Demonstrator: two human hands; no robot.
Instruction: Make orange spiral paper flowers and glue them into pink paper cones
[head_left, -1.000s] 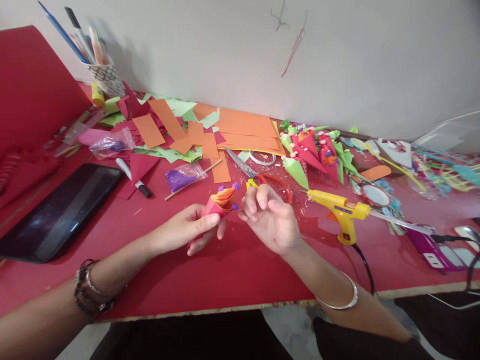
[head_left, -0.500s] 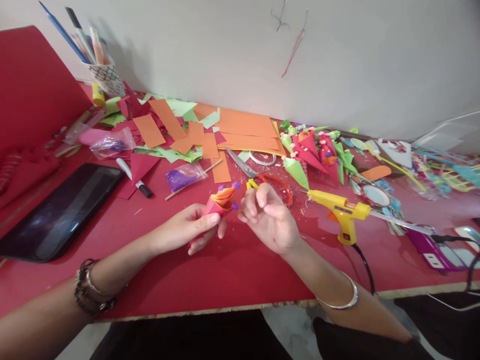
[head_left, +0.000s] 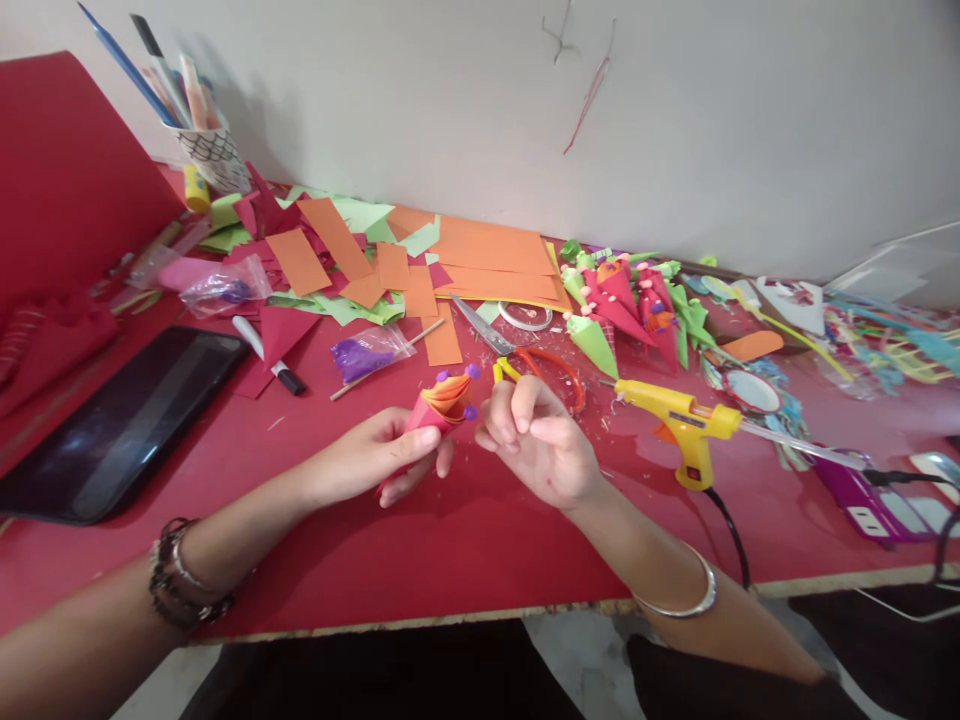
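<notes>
A small red paper cone (head_left: pixel 430 410) with orange folds inside and purple balls on its rim is held between the thumb and fingers of my left hand (head_left: pixel 382 452). To the right of the cone, my right hand (head_left: pixel 541 440) is raised palm up, fingers curled and thumb bent toward the fingertips; whether something tiny is pinched there is too small to tell. Scissors with orange handles (head_left: pixel 551 365) lie just behind my right hand. A plastic bag of purple clay (head_left: pixel 365 355) rests behind my left hand, with a thin stick beside it.
A yellow glue gun (head_left: pixel 679 420) lies right of my right hand, its cord over the front edge. Finished red and green cones (head_left: pixel 626 305) are piled behind. Orange paper (head_left: pixel 487 255) lies along the wall. A black phone (head_left: pixel 120 425) and a marker (head_left: pixel 268 355) are at left.
The fingers of my right hand have shifted slightly, dropping a little lower. My left hand and the cone have hardly moved.
</notes>
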